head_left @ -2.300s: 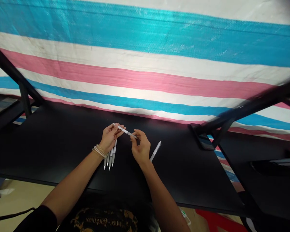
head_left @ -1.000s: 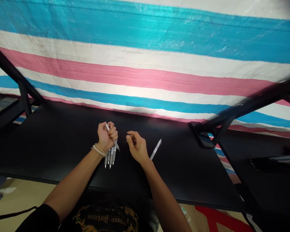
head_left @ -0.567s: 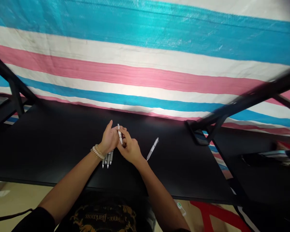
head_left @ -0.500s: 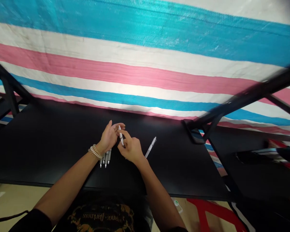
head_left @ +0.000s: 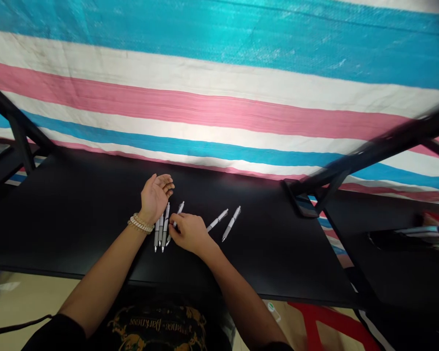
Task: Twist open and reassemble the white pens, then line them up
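Another pen (head_left: 217, 221) has landed on the right; left hand (head_left: 155, 197) open, right hand (head_left: 190, 234) over a leftward pen (head_left: 181, 207), grip unclear; probably light, stiff, slick, best pinched mid-barrel.

Makeshift work booth: black tabletop (head_left: 278, 253), striped tarpaulin (head_left: 205, 105), black struts (head_left: 384, 152).

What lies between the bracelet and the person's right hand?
Pens, side by side on the table, as the head view shows; the one nearest the right hand is partly hidden by it.
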`<control>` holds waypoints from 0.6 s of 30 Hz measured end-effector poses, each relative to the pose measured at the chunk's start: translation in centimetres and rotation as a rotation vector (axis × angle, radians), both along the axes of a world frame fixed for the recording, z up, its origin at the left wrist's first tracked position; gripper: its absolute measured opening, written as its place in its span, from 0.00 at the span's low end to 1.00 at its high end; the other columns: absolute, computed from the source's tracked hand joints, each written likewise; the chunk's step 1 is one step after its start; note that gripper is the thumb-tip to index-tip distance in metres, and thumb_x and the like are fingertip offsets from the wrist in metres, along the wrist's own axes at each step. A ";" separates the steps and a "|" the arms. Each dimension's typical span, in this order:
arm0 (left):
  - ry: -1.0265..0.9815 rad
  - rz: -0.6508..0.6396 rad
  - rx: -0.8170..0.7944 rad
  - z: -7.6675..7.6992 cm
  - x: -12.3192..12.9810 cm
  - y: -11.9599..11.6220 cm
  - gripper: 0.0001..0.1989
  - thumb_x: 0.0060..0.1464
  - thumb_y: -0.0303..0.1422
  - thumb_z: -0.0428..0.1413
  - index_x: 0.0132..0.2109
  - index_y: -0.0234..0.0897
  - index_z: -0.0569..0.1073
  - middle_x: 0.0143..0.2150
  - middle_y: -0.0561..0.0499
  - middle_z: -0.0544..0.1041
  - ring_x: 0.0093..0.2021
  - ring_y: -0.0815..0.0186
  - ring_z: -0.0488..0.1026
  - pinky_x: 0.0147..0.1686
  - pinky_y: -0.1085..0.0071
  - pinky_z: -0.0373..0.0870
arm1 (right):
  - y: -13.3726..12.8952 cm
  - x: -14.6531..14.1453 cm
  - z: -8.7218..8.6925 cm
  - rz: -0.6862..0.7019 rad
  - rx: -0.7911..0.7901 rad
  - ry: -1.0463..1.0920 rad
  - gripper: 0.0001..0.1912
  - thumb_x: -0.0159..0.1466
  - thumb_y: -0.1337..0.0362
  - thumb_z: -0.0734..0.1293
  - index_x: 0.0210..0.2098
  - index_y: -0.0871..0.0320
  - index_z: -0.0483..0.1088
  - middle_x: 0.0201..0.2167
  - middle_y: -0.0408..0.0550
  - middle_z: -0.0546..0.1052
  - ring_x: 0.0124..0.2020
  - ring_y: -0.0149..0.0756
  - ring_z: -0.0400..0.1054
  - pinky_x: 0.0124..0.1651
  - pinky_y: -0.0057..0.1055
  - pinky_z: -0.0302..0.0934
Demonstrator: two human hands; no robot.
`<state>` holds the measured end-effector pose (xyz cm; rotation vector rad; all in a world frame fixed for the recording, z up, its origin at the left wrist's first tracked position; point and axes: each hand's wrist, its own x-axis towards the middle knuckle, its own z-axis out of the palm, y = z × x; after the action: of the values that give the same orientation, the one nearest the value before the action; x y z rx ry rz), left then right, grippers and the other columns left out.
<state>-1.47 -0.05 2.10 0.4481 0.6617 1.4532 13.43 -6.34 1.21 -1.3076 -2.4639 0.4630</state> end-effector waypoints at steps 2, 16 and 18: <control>0.019 -0.003 0.010 -0.1 0.1 0.0 0.17 0.56 0.46 0.53 0.38 0.35 0.76 0.39 0.46 0.76 0.37 0.66 0.75 0.38 0.70 0.68 | 0.4 0.5 -0.3 -0.008 -0.012 0.036 0.02 0.62 0.63 0.66 0.33 0.54 0.71 0.26 0.42 0.74 0.25 0.31 0.66 0.28 0.27 0.49; 0.328 -0.321 0.105 -0.8 1.4 -1.0 0.17 0.54 0.40 0.62 0.46 0.32 0.75 0.36 0.45 0.78 0.35 0.65 0.76 0.37 0.67 0.75 | 1.7 2.3 0.7 -0.154 -0.353 0.899 0.12 0.63 0.57 0.66 0.43 0.56 0.69 0.24 0.37 0.69 0.20 0.25 0.62 0.24 0.22 0.59; 0.289 -0.236 0.119 -0.9 1.4 -0.9 0.16 0.53 0.40 0.63 0.43 0.32 0.75 0.36 0.46 0.78 0.36 0.65 0.77 0.39 0.66 0.76 | 1.8 2.1 0.6 -0.201 -0.442 0.957 0.16 0.64 0.53 0.65 0.47 0.56 0.66 0.23 0.37 0.70 0.18 0.26 0.62 0.20 0.22 0.59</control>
<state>-0.07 -0.99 1.20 0.8127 0.7266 1.2178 15.51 -4.51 1.78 -1.0755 -1.4626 1.2722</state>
